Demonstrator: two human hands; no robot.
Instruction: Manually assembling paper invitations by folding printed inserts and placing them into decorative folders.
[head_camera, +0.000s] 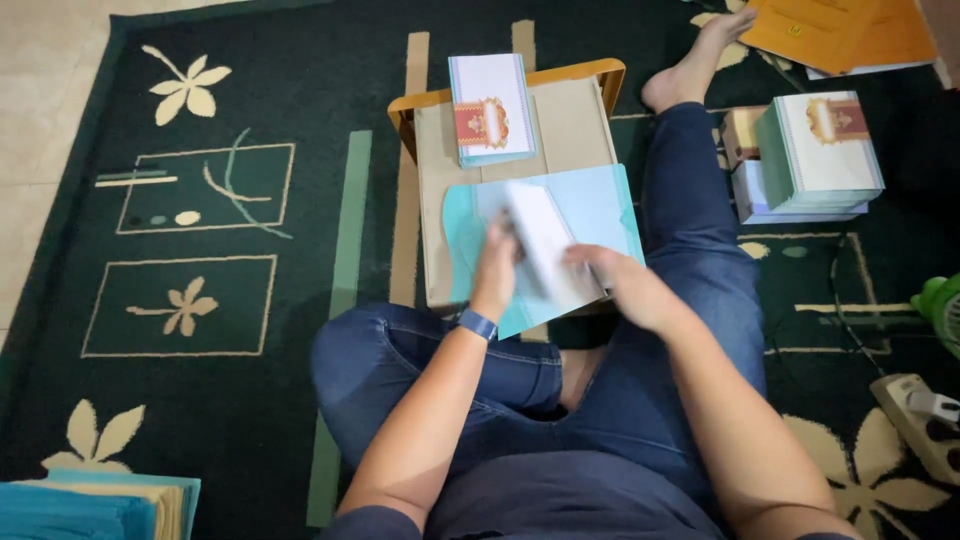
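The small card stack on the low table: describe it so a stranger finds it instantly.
Start at the low cardboard-topped table before the seated person. At its far edge lies the small card stack, white-faced with a red-gold emblem. Unlike the taller stack on the carpet, it sits on the table.

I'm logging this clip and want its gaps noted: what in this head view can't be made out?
- White card held by both hands: motion-blurred, its face unreadable.
- Left hand fingers: partly behind the card.
- Light blue folder: partly covered by hands and card.
- Teal stack: cut off by the bottom edge.
- Orange folders: cut off by the top edge.
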